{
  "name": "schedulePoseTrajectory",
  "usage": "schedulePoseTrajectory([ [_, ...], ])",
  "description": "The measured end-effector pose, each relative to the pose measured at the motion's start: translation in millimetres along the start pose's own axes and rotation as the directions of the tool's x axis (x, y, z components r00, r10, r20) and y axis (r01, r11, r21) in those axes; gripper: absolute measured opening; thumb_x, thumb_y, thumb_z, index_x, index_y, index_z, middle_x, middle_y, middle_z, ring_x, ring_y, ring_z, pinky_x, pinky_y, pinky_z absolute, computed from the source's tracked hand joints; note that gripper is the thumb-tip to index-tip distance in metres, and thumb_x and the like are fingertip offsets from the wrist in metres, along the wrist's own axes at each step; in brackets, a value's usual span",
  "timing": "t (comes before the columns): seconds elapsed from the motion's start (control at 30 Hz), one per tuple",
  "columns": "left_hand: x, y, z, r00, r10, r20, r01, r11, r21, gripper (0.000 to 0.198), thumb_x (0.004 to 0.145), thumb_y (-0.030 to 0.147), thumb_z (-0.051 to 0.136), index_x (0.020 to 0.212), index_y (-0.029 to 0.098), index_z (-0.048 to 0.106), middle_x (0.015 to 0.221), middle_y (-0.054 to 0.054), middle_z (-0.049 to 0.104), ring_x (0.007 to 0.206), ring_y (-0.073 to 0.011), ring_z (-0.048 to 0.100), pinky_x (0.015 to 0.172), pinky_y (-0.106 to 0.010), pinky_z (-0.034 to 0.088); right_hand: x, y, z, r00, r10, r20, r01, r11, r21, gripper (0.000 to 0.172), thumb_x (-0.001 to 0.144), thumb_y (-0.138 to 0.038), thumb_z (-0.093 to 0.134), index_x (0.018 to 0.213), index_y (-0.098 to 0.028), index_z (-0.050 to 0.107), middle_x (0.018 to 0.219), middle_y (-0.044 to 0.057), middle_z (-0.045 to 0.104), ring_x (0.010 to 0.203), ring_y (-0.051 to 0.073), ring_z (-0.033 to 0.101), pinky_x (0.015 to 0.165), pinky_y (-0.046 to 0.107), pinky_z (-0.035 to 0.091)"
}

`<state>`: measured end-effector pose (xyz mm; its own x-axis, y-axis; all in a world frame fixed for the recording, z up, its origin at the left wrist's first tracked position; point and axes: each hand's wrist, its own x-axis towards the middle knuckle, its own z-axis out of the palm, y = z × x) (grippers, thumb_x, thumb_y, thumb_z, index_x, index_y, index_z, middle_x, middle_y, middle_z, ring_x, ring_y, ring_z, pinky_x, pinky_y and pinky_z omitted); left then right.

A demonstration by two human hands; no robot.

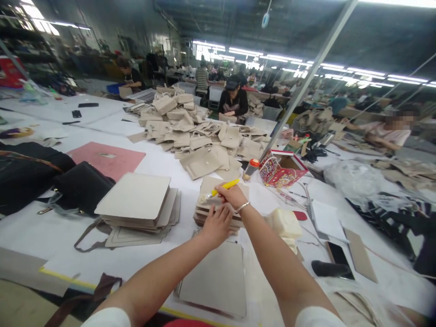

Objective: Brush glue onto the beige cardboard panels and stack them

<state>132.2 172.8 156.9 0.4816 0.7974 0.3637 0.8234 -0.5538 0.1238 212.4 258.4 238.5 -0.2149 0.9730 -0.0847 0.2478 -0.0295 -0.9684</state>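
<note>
My right hand (233, 196) is closed around a brush with a yellow handle (230, 184). Its bristle end points left, over the top of a small stack of beige pieces (200, 214). My left hand (216, 226) rests on the near side of that stack, fingers stretched out and holding nothing. Closer to me, between my forearms, lies a stack of flat beige panels (214, 281). Another pile of beige panels (136, 195) stands to the left, with a strap sticking out from under it.
A heap of beige bag pieces (200, 136) covers the table's far middle. Left are a pink sheet (105, 159) and black bags (83, 188). Right are a red patterned box (284, 170), a cream block (284, 223) and a phone (339, 259). Several people work beyond.
</note>
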Motion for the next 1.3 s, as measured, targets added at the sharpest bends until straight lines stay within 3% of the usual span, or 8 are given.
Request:
schedulePoseTrajectory([
  [0.1,-2,-2,3.4,1.000,0.010,0.001,-0.010,1.000,-0.011,0.063,0.076,0.046,0.054,0.129,0.016,0.040,0.134,-0.014,0.042,0.126,-0.0303,0.031,0.104,-0.053,0.017,32,11,3,0.998,0.054,-0.018,-0.055,0.998,-0.038,0.017,0.069,-0.032,0.061,0.062,-0.017,0.057,0.049,-0.002,0.054,0.033,0.006,0.041,0.033,0.018,0.037],
  [0.37,-1,-8,-1.7,0.995,0.040,0.087,-0.042,0.999,0.027,0.065,0.076,0.043,0.053,0.133,0.017,0.035,0.139,-0.012,0.036,0.126,-0.0282,0.030,0.103,-0.051,0.020,78,20,-22,0.915,0.057,-0.400,-0.069,0.998,-0.014,0.019,0.069,-0.030,0.061,0.057,-0.015,0.055,0.048,0.002,0.057,0.035,0.009,0.047,0.035,0.022,0.043],
  [0.63,-2,-14,-23.6,0.999,0.034,0.018,-0.032,0.994,-0.107,0.053,0.077,0.032,0.051,0.127,0.018,0.042,0.136,-0.010,0.041,0.123,-0.0252,0.036,0.104,-0.047,0.022,26,1,-51,0.921,-0.051,-0.387,0.076,0.996,0.050,0.021,0.070,-0.036,0.058,0.068,-0.015,0.056,0.051,-0.002,0.057,0.034,0.006,0.045,0.036,0.018,0.042],
  [0.73,-7,-48,-48.9,0.977,-0.106,-0.187,0.062,0.972,-0.228,0.039,0.076,0.015,0.043,0.114,0.018,0.051,0.125,-0.009,0.052,0.117,-0.0209,0.043,0.103,-0.042,0.027,0,-11,-46,0.917,-0.145,-0.372,0.148,0.989,-0.023,0.023,0.071,-0.037,0.058,0.066,-0.014,0.056,0.049,-0.003,0.055,0.033,0.006,0.046,0.034,0.016,0.039],
  [0.83,-7,-94,-69.4,0.884,-0.363,-0.294,0.238,0.891,-0.386,0.036,0.074,0.009,0.037,0.104,0.016,0.055,0.106,-0.008,0.060,0.103,-0.0188,0.052,0.094,-0.037,0.039,-17,-11,-31,0.920,-0.143,-0.365,0.118,0.989,-0.089,0.024,0.072,-0.037,0.056,0.063,-0.014,0.055,0.046,-0.004,0.054,0.033,0.005,0.046,0.034,0.014,0.037],
  [0.93,3,-123,-73.2,0.924,-0.351,-0.153,0.242,0.845,-0.478,0.038,0.073,0.009,0.033,0.103,0.017,0.055,0.101,-0.005,0.062,0.096,-0.0159,0.056,0.088,-0.032,0.043,-22,-1,-8,0.955,-0.080,-0.286,0.061,0.995,-0.075,0.024,0.072,-0.037,0.054,0.063,-0.015,0.055,0.046,-0.004,0.055,0.033,0.005,0.046,0.034,0.015,0.036],
  [1.07,19,-130,-60.3,0.986,-0.098,0.138,0.142,0.923,-0.357,0.041,0.075,0.012,0.035,0.112,0.018,0.052,0.100,-0.004,0.064,0.094,-0.0170,0.057,0.087,-0.032,0.043,-26,18,1,0.972,0.005,-0.234,-0.022,0.997,-0.070,0.023,0.072,-0.037,0.054,0.063,-0.016,0.056,0.048,-0.003,0.056,0.032,0.006,0.047,0.033,0.016,0.036],
  [1.3,19,-129,-61.3,0.960,0.056,0.274,-0.018,0.990,-0.138,0.044,0.081,0.036,0.043,0.121,0.017,0.046,0.116,-0.009,0.057,0.105,-0.0228,0.052,0.092,-0.035,0.037,-69,39,-104,0.868,0.048,-0.494,-0.174,0.962,-0.212,0.023,0.070,-0.035,0.055,0.058,-0.015,0.054,0.043,-0.003,0.052,0.031,0.006,0.043,0.033,0.017,0.034],
])
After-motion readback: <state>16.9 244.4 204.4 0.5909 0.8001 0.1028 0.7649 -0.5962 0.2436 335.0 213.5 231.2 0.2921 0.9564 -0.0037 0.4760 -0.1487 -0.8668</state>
